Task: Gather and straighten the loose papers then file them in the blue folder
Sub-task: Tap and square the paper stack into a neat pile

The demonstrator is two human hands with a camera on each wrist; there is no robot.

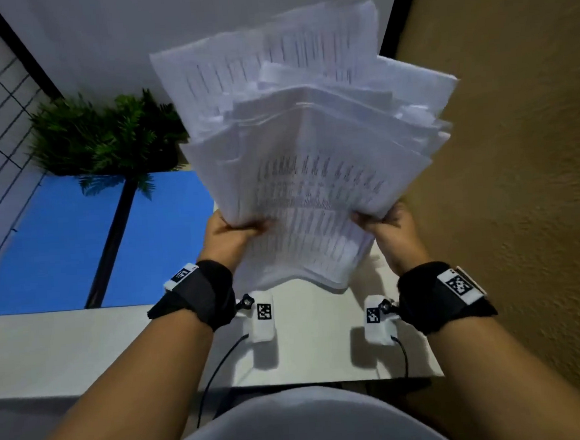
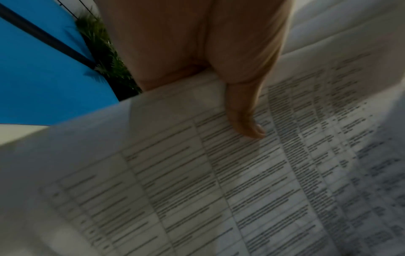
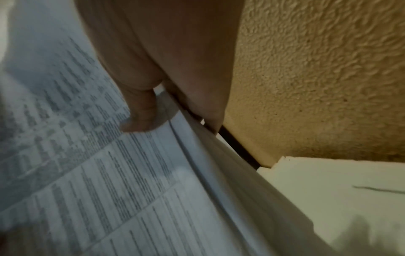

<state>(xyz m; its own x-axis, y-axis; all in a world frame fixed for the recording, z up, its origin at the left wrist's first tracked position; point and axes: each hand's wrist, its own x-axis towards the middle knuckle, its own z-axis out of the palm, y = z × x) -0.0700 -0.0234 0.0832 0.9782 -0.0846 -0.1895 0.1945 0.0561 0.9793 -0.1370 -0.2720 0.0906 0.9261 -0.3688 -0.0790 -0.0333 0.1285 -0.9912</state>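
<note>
A thick, uneven stack of printed white papers point(image 1: 298, 157) stands tilted above the white table, its sheets fanned out at the top and its lower edge close to the tabletop. My left hand point(image 1: 236, 232) grips the stack's left edge, thumb on the front sheet point(image 2: 245, 119). My right hand point(image 1: 386, 221) grips the right edge, thumb over the printed page point(image 3: 140, 112). The papers point(image 2: 219, 181) fill the left wrist view, and their layered edge point(image 3: 208, 164) shows in the right wrist view. The open blue folder point(image 1: 60, 246) lies flat at the left with a dark spine down its middle.
A green potted plant point(image 1: 104, 136) stands behind the folder. The white table point(image 1: 85, 351) ends just right of my right hand, against a tan textured wall point(image 1: 523, 134). A white wall rises behind, with a gridded panel at the far left.
</note>
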